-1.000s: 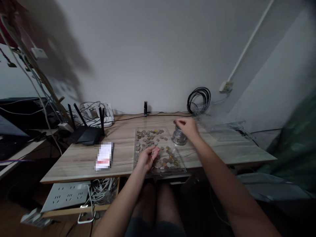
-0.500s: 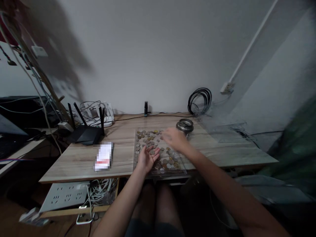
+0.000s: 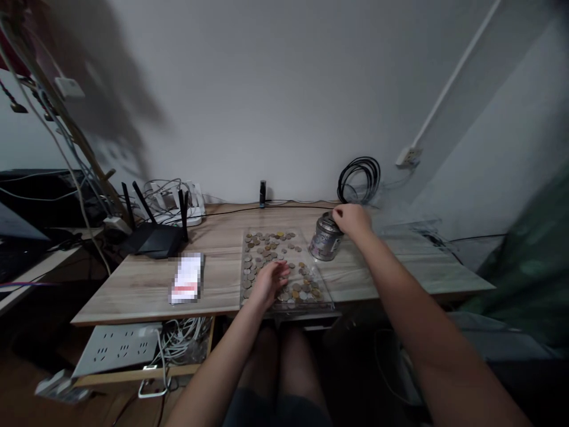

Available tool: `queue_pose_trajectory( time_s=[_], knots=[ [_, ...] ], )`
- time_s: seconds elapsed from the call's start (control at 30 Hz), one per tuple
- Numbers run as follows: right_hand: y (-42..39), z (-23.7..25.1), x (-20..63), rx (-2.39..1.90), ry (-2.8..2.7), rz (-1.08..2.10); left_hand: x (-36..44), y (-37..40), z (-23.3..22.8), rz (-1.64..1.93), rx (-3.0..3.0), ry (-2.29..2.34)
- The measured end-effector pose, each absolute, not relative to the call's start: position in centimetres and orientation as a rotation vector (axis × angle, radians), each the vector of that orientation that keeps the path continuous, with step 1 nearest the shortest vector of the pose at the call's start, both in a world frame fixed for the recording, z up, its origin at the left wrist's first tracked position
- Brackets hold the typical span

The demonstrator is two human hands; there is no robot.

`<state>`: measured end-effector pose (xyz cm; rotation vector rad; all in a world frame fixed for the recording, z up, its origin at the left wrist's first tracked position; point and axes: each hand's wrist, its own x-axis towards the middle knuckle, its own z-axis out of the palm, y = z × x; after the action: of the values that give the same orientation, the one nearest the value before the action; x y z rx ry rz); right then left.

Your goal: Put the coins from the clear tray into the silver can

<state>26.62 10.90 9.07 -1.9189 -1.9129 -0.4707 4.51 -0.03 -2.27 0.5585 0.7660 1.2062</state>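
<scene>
Several coins, silver and golden, lie scattered on a clear plastic sheet or tray at the desk's front middle. Low over these coins is my left hand, palm turned inward, fingers loosely curved and apart, with nothing visible in it. A round metal tin with a printed side stands upright to the right of the coins. My right hand is at the tin's lid, thumb and fingertips pinched together on what looks like a coin, mostly hidden by the fingers.
On the left of the desk are a black router, a white router and a blurred-out phone-shaped item. A small dark bottle and coiled black cable are by the wall. An open drawer holds a power strip.
My right hand has moved right from above the coins to the tin's lid, uncovering the tin's side. My left hand has turned its palm inward and shifted slightly.
</scene>
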Motion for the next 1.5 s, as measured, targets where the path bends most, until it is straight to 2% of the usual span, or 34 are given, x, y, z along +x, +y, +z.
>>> queue_pose_trajectory(
  time_s=[0.2, 0.3, 0.37, 0.5, 0.57, 0.9, 1.03, 1.37, 1.5],
  knots=[
    [13.1, 9.2, 28.3, -2.072, -1.941, -0.342, 4.8, -0.3, -2.2, 1.248, 0.69, 0.877],
    [11.5, 8.7, 26.6, -1.963, -1.882, -0.39, 4.1, -0.5, -2.1, 1.304, 1.018, 1.02],
    [9.6, 7.4, 24.8, -1.797, -2.029, -0.321, 3.2, -0.4, -2.1, 1.266, 1.337, 1.059],
    [5.6, 2.7, 21.3, -1.355, -2.743, 0.248, 1.2, 0.5, -2.1, 0.918, 1.735, 1.114],
    [4.2, 0.7, 20.4, -1.211, -2.888, 0.439, 0.7, 1.0, -1.9, 0.812, 1.815, 1.155],
    [2.9, -0.3, 21.1, -1.236, -2.81, 0.772, 0.4, 0.5, -0.7, 0.245, 2.298, 1.197],
    [2.8, -1.1, 21.1, -1.22, -2.779, 0.941, 0.4, 0.6, -0.9, 0.22, 2.314, 1.116],
    [3.0, -1.4, 20.3, -1.033, -2.85, 0.855, 1.5, 1.5, -1.9, 0.208, 2.36, 0.93],
    [2.7, -1.6, 20.5, -1.059, -2.74, 0.978, 1.8, 1.6, -1.8, 0.204, 2.377, 0.972]
  ],
)
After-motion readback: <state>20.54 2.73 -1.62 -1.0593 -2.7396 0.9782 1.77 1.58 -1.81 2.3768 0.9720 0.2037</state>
